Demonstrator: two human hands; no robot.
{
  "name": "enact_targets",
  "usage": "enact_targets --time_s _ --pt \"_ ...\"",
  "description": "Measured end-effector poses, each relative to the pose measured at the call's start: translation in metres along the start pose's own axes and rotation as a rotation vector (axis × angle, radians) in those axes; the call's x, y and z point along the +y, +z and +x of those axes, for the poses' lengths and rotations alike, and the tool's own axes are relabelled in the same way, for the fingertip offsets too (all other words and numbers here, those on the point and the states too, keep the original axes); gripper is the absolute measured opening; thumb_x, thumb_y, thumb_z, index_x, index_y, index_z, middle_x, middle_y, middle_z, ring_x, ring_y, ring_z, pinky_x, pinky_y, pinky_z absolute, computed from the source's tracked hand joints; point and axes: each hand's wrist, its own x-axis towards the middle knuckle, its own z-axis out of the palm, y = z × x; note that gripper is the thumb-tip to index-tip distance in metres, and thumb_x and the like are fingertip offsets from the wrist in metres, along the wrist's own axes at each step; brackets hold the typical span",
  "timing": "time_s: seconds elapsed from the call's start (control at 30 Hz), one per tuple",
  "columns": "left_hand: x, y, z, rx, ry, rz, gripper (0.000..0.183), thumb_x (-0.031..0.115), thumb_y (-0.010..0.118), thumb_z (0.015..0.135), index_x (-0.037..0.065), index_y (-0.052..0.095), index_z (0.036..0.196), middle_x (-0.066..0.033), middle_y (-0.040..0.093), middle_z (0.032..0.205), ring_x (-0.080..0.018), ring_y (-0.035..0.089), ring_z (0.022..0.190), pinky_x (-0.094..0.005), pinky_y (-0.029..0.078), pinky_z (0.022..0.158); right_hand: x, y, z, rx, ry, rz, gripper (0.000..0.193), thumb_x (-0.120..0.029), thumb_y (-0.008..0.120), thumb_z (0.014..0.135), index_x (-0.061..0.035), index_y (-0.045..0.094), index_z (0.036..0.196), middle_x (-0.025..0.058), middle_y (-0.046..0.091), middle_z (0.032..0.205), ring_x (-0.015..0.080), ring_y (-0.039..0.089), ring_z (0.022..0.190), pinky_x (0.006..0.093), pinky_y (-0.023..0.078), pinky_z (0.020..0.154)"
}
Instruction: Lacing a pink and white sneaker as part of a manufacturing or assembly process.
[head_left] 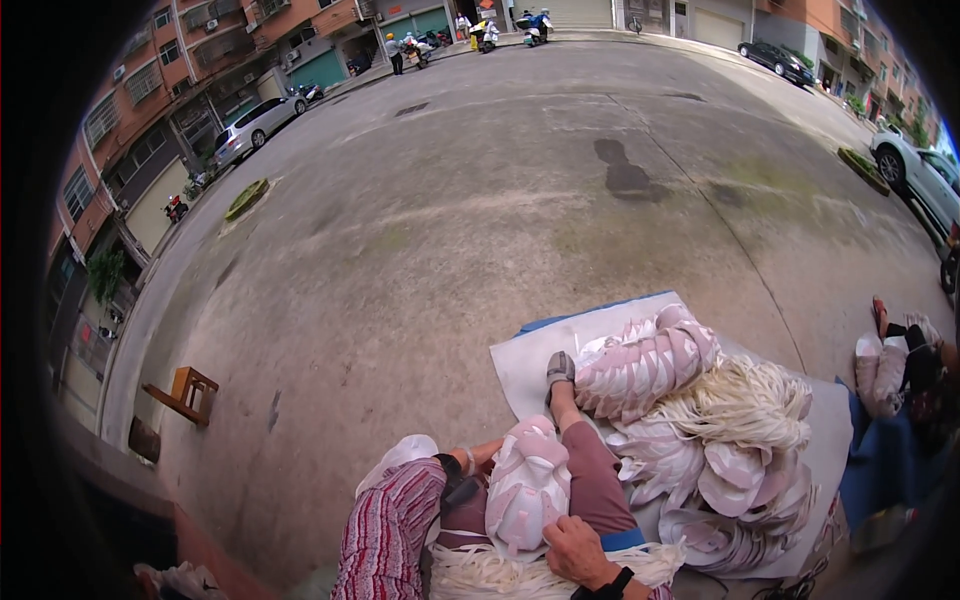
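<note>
A pink and white shoe upper [525, 490] lies across my lap between my two hands. My left hand [484, 457] grips its far left side, the fingertips partly hidden behind it. My right hand [580, 552] is closed, its curled fingers at the upper's near right edge; what they pinch is too small to make out. Under and beside that hand, a bundle of cream shoelaces [480, 575] spreads over my lap. Another pale shoe upper [408, 450] sits beyond my left forearm, partly covered by the striped sleeve.
To my right, a light sheet [520, 365] carries a row of nested pink and white uppers [650, 365], a heap of cream laces [745, 405] and more stacked uppers [740, 475]. A small wooden stool [190, 395] stands left. Another person's foot [879, 316] shows at far right.
</note>
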Motion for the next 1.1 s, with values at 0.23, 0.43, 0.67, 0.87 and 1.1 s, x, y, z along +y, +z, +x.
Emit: enact_targets --time_s 0.23,0.43,0.67,0.87,1.1 --pt "0.005 0.003 -0.009 0.159 0.045 0.017 0.075 0.071 0.053 0.077 0.012 0.060 0.123 -0.0147 0.063 0.106 -0.0281 0.061 0.090 -0.0380 0.048 0.070 0.000 0.000 -0.003 0.001 0.004 -0.004 0.021 -0.006 0.060 0.066 -0.0068 0.054 0.087 0.0115 0.049 0.082 0.0288 0.052 0.079 0.0380 0.043 0.069" --pt "0.006 0.006 -0.016 0.291 0.166 -0.004 0.070 0.066 0.060 0.075 0.010 0.063 0.117 -0.0114 0.066 0.093 -0.0227 0.063 0.080 -0.0303 0.048 0.064 0.000 -0.002 -0.003 -0.005 0.003 -0.009 0.021 -0.006 0.060 0.067 -0.0070 0.054 0.086 0.0111 0.050 0.082 0.0288 0.052 0.080 0.0377 0.044 0.069" --pt "0.017 0.031 -0.044 0.224 0.578 -0.323 0.048 0.041 0.059 0.090 0.005 0.056 0.122 -0.0068 0.065 0.104 -0.0176 0.063 0.091 -0.0299 0.050 0.077 0.003 0.003 -0.016 0.046 -0.003 -0.031 0.019 -0.004 0.060 0.066 -0.0070 0.055 0.085 0.0114 0.051 0.082 0.0296 0.053 0.079 0.0389 0.044 0.068" --pt "0.029 0.046 -0.077 0.110 0.653 -0.419 0.057 0.036 0.057 0.093 0.005 0.042 0.137 -0.0079 0.055 0.128 -0.0181 0.054 0.116 -0.0317 0.043 0.098 0.001 0.003 -0.020 0.083 0.000 0.012 0.020 -0.002 0.059 0.064 -0.0068 0.054 0.082 0.0119 0.052 0.079 0.0309 0.054 0.076 0.0406 0.044 0.067" --pt "0.054 0.062 -0.090 0.268 0.775 0.049 0.062 0.042 0.064 0.087 0.005 0.048 0.133 -0.0102 0.060 0.119 -0.0192 0.059 0.104 -0.0325 0.047 0.089 -0.002 0.011 -0.022 0.080 0.026 -0.009 0.019 -0.006 0.061 0.063 -0.0066 0.053 0.080 0.0123 0.050 0.077 0.0316 0.054 0.075 0.0422 0.042 0.065"
